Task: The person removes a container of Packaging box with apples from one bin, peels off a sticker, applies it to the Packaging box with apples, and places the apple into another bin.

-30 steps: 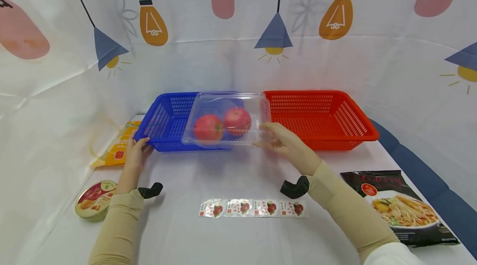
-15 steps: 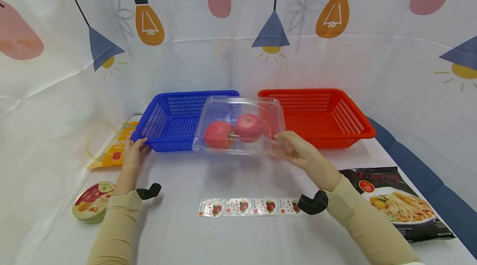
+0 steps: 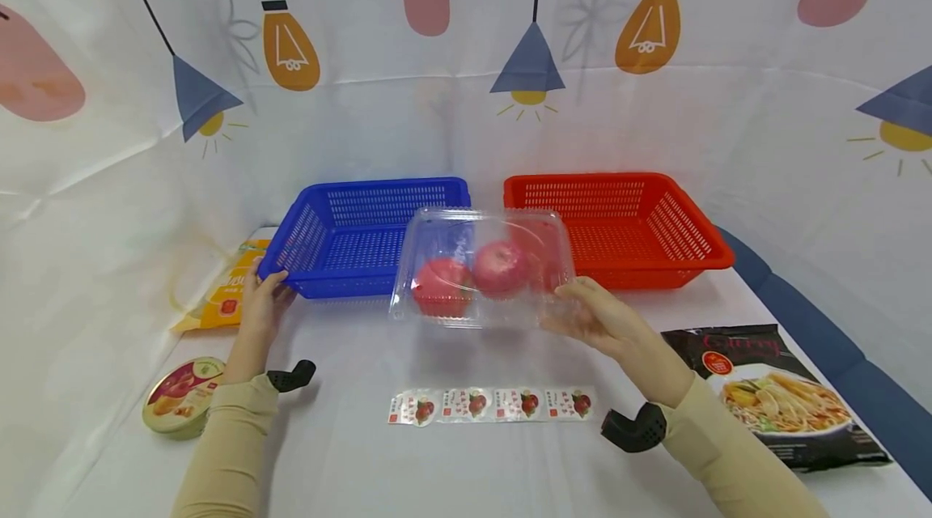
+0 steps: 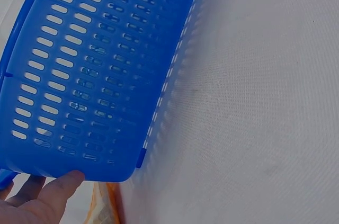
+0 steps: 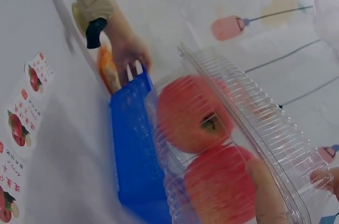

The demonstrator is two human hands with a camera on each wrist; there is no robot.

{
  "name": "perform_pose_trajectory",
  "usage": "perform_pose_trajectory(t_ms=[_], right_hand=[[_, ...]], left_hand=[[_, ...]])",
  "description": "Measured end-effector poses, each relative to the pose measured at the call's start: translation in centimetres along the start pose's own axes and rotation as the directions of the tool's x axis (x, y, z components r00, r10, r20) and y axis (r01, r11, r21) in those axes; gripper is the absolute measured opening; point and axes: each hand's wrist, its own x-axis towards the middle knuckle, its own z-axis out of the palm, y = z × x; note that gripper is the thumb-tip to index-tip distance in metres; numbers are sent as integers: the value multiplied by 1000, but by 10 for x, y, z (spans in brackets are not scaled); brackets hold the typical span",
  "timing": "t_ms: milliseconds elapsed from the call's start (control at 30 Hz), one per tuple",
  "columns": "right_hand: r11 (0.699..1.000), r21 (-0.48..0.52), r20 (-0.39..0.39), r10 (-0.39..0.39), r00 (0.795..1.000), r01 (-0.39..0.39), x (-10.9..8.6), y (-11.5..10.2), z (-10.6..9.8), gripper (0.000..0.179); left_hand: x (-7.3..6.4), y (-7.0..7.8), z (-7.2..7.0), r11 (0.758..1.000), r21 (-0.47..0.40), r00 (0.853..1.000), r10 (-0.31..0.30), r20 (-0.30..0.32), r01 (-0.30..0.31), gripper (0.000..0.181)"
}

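In the head view my right hand [image 3: 600,316] grips the right side of a clear plastic clamshell box [image 3: 476,214], which hangs over the table in front of both baskets. Two red apples [image 3: 442,287] show through its lid; close up in the right wrist view, an apple [image 5: 193,113] presses near the ridged wall and my thumb lies along the box's edge. At the left, my left hand [image 3: 264,299] holds the front left corner of the blue basket [image 3: 342,285]. The left wrist view has the thumb on that basket's [image 4: 79,75] corner, other fingers partly hidden behind.
A red basket [image 3: 648,279] stands back right. A strip of apple stickers [image 3: 491,405] lies across the front middle. Leftward are a round tub [image 3: 184,398] and an orange snack bag [image 3: 226,295]; a black noodle packet [image 3: 786,413] lies on the right.
My right hand has brought the box with the apples toward me and to the right, off its overlap with much of the blue basket. The left hand has kept its hold there.
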Motion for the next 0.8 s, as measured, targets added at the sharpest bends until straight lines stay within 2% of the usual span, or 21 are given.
perform_pose_trajectory(t_ms=[200,433,533,667,800], right_hand=[[1000,15,3,6,1000,-6,-10,7,-6,10],[1000,-24,22,-7,1000,8,-18,16,-15,6],[999,-31,32,-10,999,11,-22,20,-19,8],[999,-40,44,-14,999,16,-25,25,-25,21],[999,-50,84,-12,996,16,-28,32,-31,25]], left_hand=[[2,-1,-2,1000,-4,1000,-1,1,1,73],[1,-2,-1,1000,4,1000,4,4,-4,75],[2,-2,-2,1000,20,1000,11,2,-11,75],[2,-3,-2,999,35,1000,13,11,-13,74],[2,-3,-2,999,41,1000,14,21,-15,74]])
